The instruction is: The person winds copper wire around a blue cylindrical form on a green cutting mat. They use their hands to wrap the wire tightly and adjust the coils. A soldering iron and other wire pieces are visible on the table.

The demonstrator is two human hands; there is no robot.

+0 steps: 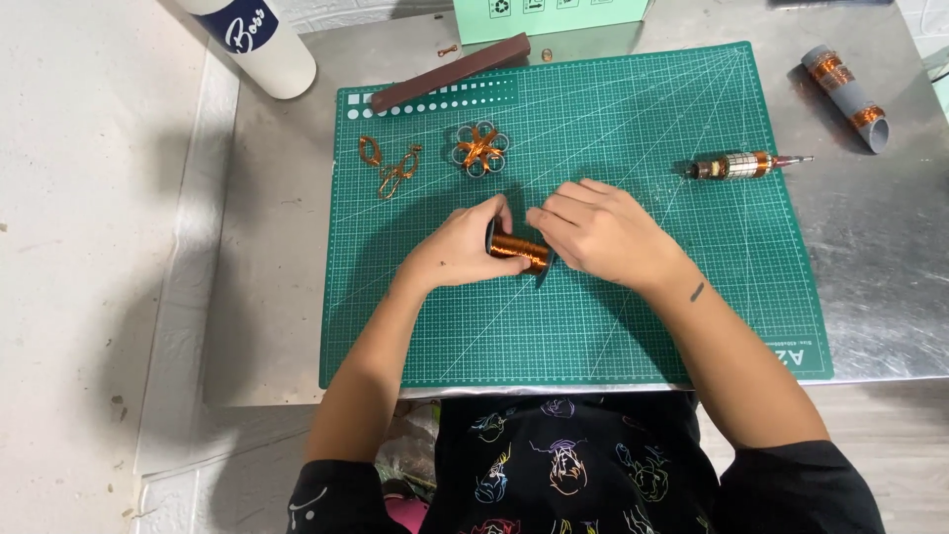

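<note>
A small black spool of copper wire [518, 250] lies on its side in the middle of the green cutting mat [593, 326]. My left hand [463, 245] grips its left end, thumb over the wound wire. My right hand [598, 230] rests against the spool's right end with fingers curled toward it. A flower-shaped piece of copper wire and grey rings [480, 148] lies just beyond my hands. Two bent copper wire loops [388, 165] lie to its left.
A wound copper armature with a shaft [743, 164] lies on the mat's right. A grey tube with copper bands [846, 85] sits on the metal table [870, 267]. A brown bar [450, 71], a white cylinder [259, 38] and a green box [549, 17] stand at the back.
</note>
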